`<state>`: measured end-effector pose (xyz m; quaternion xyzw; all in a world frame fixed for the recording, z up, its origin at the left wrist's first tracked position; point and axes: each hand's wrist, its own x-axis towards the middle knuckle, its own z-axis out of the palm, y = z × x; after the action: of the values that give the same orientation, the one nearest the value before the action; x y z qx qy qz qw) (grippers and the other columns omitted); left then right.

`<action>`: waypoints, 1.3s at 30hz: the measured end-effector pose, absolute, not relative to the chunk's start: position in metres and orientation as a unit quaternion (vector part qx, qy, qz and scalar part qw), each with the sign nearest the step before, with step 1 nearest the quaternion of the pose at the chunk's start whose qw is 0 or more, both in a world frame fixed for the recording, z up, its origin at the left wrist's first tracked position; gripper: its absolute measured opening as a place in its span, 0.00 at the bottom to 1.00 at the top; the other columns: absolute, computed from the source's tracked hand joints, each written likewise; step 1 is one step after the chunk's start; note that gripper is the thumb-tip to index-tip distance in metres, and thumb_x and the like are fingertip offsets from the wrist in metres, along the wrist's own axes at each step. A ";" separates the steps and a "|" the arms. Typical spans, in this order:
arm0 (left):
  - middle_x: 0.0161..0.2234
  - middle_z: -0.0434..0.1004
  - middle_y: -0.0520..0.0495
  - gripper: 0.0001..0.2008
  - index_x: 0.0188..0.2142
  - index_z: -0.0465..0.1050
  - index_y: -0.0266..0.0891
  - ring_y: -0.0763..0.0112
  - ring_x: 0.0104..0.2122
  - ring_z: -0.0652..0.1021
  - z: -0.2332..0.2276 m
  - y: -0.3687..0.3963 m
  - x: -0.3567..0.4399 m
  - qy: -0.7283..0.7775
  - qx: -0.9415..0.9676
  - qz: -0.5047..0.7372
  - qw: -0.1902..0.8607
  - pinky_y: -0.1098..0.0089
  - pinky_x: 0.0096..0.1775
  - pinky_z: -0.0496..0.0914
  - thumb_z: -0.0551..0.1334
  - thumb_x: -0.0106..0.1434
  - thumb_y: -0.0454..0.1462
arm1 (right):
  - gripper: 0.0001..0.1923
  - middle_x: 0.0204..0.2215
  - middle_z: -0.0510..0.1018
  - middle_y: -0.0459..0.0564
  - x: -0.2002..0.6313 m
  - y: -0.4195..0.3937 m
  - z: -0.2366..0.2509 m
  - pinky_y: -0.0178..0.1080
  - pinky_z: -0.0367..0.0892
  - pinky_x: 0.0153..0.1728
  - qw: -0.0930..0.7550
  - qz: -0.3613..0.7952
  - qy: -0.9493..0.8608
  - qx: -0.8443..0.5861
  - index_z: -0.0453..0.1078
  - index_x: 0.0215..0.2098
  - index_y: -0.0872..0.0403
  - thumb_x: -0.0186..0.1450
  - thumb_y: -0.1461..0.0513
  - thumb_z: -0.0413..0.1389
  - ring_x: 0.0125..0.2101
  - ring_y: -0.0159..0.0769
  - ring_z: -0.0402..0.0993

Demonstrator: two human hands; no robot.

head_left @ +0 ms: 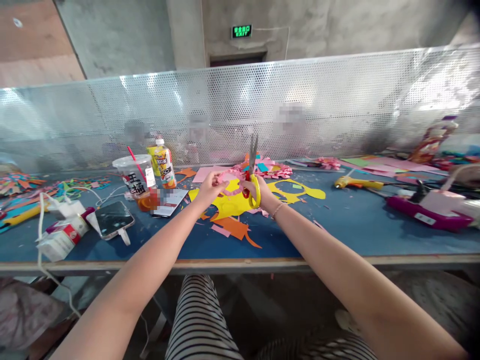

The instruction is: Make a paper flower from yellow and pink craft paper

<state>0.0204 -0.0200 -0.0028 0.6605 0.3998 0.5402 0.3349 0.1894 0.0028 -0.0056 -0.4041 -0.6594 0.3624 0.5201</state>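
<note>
A pink paper ring (236, 191) with a notched edge hangs over the table, pinched on its left side by the closed fingers of my left hand (212, 188). My right hand (260, 191) is closed round scissors (255, 180) with yellow and red handles, their blades pointing up and away from me. Its fingertips also meet the ring's right side; how firmly they grip it is hidden. Beneath both hands lie cut yellow paper sheets (229, 206) and orange paper scraps (233, 227). Just behind is a pile of fringed pink paper (279, 171).
A drink cup (137, 175) with a red straw and a bottle (165, 165) stand to the left. Closer in are a phone (112, 220) and cables. At right lie a yellow glue gun (358, 183) and a purple power strip (427, 212). A perforated metal screen (232, 110) borders the back.
</note>
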 end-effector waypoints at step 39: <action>0.25 0.70 0.52 0.14 0.29 0.66 0.35 0.78 0.26 0.74 0.001 -0.020 0.021 0.302 0.535 0.668 0.421 0.76 0.28 0.70 0.67 0.46 0.39 | 0.19 0.14 0.62 0.41 0.182 -0.024 -0.001 0.30 0.53 0.16 0.393 0.350 -0.712 -0.466 0.64 0.26 0.55 0.54 0.47 0.55 0.15 0.24 0.56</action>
<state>0.0215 -0.0198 0.0014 0.5346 0.3017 0.6679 0.4208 0.1817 -0.0237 -0.0015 -0.4661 -0.7116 0.3496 0.3927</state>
